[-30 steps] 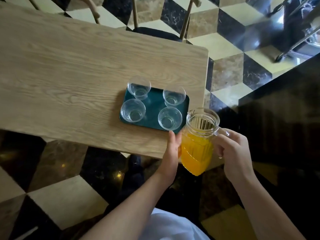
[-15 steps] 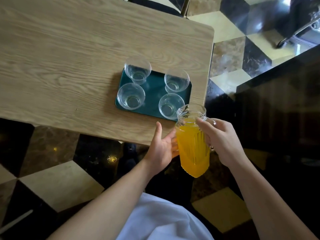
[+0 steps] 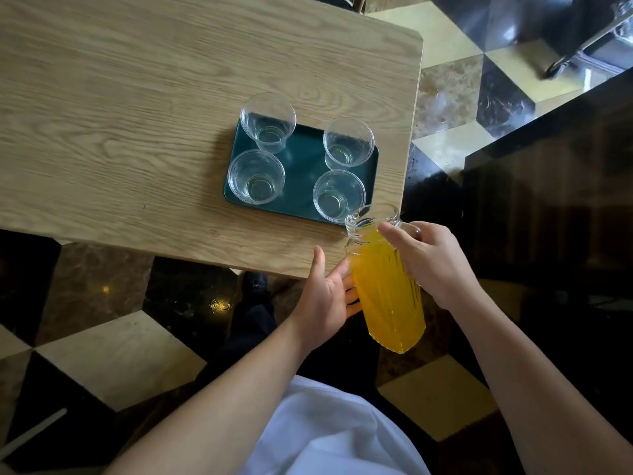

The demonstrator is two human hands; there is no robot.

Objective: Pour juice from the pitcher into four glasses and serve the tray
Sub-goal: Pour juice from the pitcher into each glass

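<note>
Gripping the ribbed glass pitcher (image 3: 385,286) of orange juice near its neck, the right hand (image 3: 433,264) holds it tilted beside the wooden table's (image 3: 137,114) near corner — the left hand (image 3: 323,303), fingers spread, steadies its side. Four empty glasses (image 3: 339,194) stand on a dark green tray (image 3: 301,173); checkered marble floor (image 3: 113,351) lies below.

Pitcher handle (image 3: 409,231) behind right hand (image 3: 433,265)
</note>
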